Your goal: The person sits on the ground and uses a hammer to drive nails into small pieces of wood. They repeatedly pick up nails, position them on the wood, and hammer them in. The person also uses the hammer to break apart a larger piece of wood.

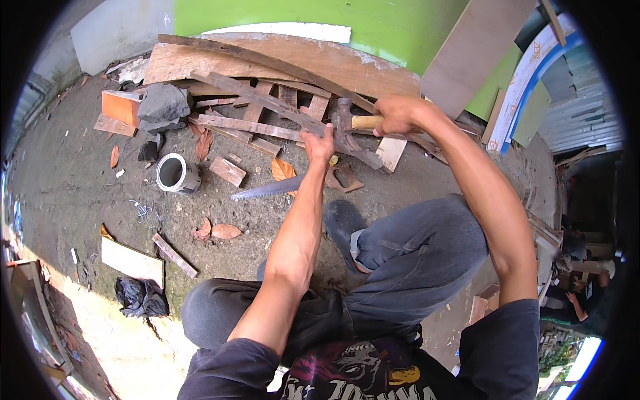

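Note:
My left hand [319,145] is closed around a long, weathered wooden strip [263,100], which slants down to the right across other scrap wood. In my right hand [399,115] is a hammer [365,123], gripped by its pale wooden handle. Its dark metal head lies against or just above the strip, right of my left hand; contact cannot be made out. A second thin strip [250,127] runs up to my left hand, and whether the fingers hold it is unclear. Below the wood, a handsaw [270,188] lies on the ground near my shoe.
Left of the saw are an open metal can [190,181], a grey rock [163,107], an orange block [120,109] and scattered nails [141,210]. A black plastic bag [141,298] lies lower left. A green panel [393,33] stands behind. Another person [581,293] is at far right.

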`<action>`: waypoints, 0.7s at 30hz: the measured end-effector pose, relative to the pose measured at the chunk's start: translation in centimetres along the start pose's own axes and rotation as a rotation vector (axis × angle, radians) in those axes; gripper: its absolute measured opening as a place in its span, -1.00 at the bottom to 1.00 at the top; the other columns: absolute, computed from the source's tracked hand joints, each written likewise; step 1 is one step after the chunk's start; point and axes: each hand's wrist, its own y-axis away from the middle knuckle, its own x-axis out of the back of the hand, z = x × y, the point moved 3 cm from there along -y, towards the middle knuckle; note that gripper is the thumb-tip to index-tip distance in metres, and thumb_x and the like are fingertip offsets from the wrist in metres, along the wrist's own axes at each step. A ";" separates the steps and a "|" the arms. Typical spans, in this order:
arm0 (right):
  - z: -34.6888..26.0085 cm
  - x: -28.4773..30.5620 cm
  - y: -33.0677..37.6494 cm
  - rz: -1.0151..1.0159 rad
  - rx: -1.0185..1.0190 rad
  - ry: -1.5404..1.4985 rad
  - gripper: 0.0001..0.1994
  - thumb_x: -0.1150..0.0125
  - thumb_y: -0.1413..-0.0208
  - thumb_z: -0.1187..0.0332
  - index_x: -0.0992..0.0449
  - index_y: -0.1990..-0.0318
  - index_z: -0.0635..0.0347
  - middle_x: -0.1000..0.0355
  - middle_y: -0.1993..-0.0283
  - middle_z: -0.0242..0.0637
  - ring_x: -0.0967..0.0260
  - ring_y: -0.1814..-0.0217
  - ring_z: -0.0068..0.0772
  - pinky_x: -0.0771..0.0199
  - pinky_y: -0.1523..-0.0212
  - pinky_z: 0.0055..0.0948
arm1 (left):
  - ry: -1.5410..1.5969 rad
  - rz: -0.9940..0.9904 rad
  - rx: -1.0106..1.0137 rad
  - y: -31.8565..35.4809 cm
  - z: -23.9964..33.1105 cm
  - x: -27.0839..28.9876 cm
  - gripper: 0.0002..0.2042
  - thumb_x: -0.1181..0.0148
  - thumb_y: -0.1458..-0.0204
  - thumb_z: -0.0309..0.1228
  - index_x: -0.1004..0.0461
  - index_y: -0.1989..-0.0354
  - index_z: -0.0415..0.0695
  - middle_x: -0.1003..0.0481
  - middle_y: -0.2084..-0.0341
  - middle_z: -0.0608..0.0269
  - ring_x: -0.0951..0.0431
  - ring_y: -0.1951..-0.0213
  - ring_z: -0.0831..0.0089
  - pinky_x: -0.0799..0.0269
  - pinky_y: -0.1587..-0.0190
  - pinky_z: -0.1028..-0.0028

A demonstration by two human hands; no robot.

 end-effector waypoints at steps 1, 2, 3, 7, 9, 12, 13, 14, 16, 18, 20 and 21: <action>0.6 -0.4 -0.9 0.014 0.011 0.007 -0.64 -0.35 -0.06 0.15 -0.60 0.17 0.31 -0.56 0.43 -0.06 -0.54 0.40 -0.14 -0.49 0.36 -0.15 | 0.123 -0.036 0.118 0.6 0.8 0.2 -0.34 -0.23 -0.16 -0.02 -0.19 -0.15 -0.34 -0.48 0.08 -0.05 -0.52 0.06 0.02 -0.50 0.06 0.06; 1.5 -0.5 -1.7 -0.001 -0.007 -0.010 -0.64 -0.34 -0.07 0.15 -0.59 0.17 0.31 -0.56 0.43 -0.06 -0.54 0.41 -0.13 -0.49 0.37 -0.15 | 0.248 -0.072 0.235 1.0 1.3 0.3 -0.34 -0.21 -0.17 0.00 -0.20 -0.17 -0.32 -0.49 0.10 0.00 -0.52 0.07 0.03 -0.52 0.10 0.03; 2.5 -0.8 -2.6 -0.016 -0.027 -0.027 -0.64 -0.34 -0.08 0.15 -0.59 0.16 0.31 -0.55 0.44 -0.06 -0.54 0.42 -0.12 -0.49 0.38 -0.15 | 0.270 -0.196 0.330 -0.3 0.1 0.3 -0.44 -0.15 -0.19 0.04 -0.38 -0.10 -0.25 -0.51 0.19 0.12 -0.54 0.15 0.10 -0.58 0.22 0.03; 4.4 -1.7 -5.9 -0.070 -0.066 0.036 -0.65 -0.33 -0.10 0.16 -0.61 0.18 0.33 -0.57 0.42 -0.04 -0.56 0.41 -0.14 -0.51 0.39 -0.15 | 0.194 -0.215 0.468 -1.7 -1.7 1.6 -0.51 -0.18 -0.17 0.07 -0.55 0.26 -0.23 -0.50 0.33 0.18 -0.47 0.44 0.34 -0.53 0.46 0.31; 4.5 -1.8 -7.3 -0.085 -0.058 0.098 -0.65 -0.34 -0.09 0.16 -0.62 0.20 0.34 -0.57 0.41 -0.06 -0.56 0.41 -0.16 -0.51 0.39 -0.16 | 0.054 -0.209 0.473 -2.5 -2.8 1.7 -0.47 -0.21 -0.14 0.10 -0.55 0.28 -0.26 -0.51 0.43 0.21 -0.45 0.53 0.33 -0.50 0.50 0.32; 5.4 -2.0 -10.2 -0.092 -0.006 0.138 -0.65 -0.35 -0.08 0.16 -0.62 0.23 0.34 -0.57 0.41 -0.08 -0.55 0.42 -0.17 -0.51 0.41 -0.18 | -0.187 -0.159 0.366 -3.6 -4.2 1.3 -0.30 -0.24 0.00 0.22 -0.60 0.30 -0.38 -0.61 0.43 0.01 -0.64 0.40 0.13 -0.56 0.34 0.21; 4.6 -1.2 -11.0 -0.084 0.027 0.125 -0.66 -0.35 -0.08 0.17 -0.62 0.24 0.35 -0.57 0.41 -0.09 -0.54 0.42 -0.16 -0.51 0.43 -0.18 | -0.331 -0.127 0.311 -5.4 -4.5 2.2 -0.25 -0.19 0.00 0.26 -0.59 0.25 -0.42 -0.61 0.35 -0.10 -0.64 0.27 0.03 -0.55 0.20 0.18; 4.4 -1.1 -11.4 -0.099 0.040 0.105 -0.66 -0.36 -0.07 0.17 -0.62 0.25 0.35 -0.57 0.41 -0.09 -0.54 0.43 -0.16 -0.50 0.44 -0.19 | -0.480 -0.121 0.276 -5.7 -4.3 2.0 -0.19 -0.14 0.01 0.30 -0.59 0.21 -0.46 -0.62 0.27 -0.22 -0.65 0.14 -0.06 -0.53 0.05 0.15; 4.2 -0.4 -12.0 -0.106 0.085 0.114 -0.70 -0.33 -0.06 0.22 -0.62 0.29 0.35 -0.57 0.42 -0.09 -0.55 0.44 -0.16 -0.51 0.44 -0.20 | -0.639 -0.024 0.178 -5.5 -3.6 1.0 -0.27 -0.10 -0.03 0.24 -0.60 0.29 -0.39 -0.61 0.34 -0.22 -0.65 0.18 0.03 -0.52 0.08 0.22; 3.5 0.0 -12.6 -0.103 0.109 0.080 -0.76 -0.30 -0.02 0.29 -0.64 0.31 0.32 -0.59 0.41 -0.09 -0.58 0.40 -0.18 -0.56 0.39 -0.20 | -0.615 0.041 0.179 -4.5 -3.7 -0.2 -0.25 -0.09 0.00 0.22 -0.58 0.12 -0.42 -0.58 0.20 -0.33 -0.57 -0.01 -0.16 -0.43 -0.09 0.11; 2.8 0.5 -13.8 -0.068 0.174 0.089 -0.68 -0.30 -0.09 0.21 -0.61 0.30 0.38 -0.57 0.42 -0.07 -0.53 0.48 -0.14 -0.50 0.46 -0.18 | -0.376 0.063 0.112 -3.3 -4.2 -1.2 -0.35 -0.04 -0.08 0.11 -0.57 0.17 -0.40 -0.60 0.26 -0.29 -0.65 0.18 -0.06 -0.52 0.06 0.14; 2.3 0.8 -14.2 -0.041 0.184 0.062 -0.68 -0.30 -0.08 0.21 -0.61 0.29 0.38 -0.58 0.41 -0.06 -0.54 0.47 -0.14 -0.51 0.45 -0.18 | -0.230 0.019 0.140 -3.3 -4.5 -1.5 -0.39 -0.01 -0.15 0.06 -0.55 0.16 -0.41 -0.61 0.27 -0.23 -0.67 0.23 0.03 -0.57 0.14 0.18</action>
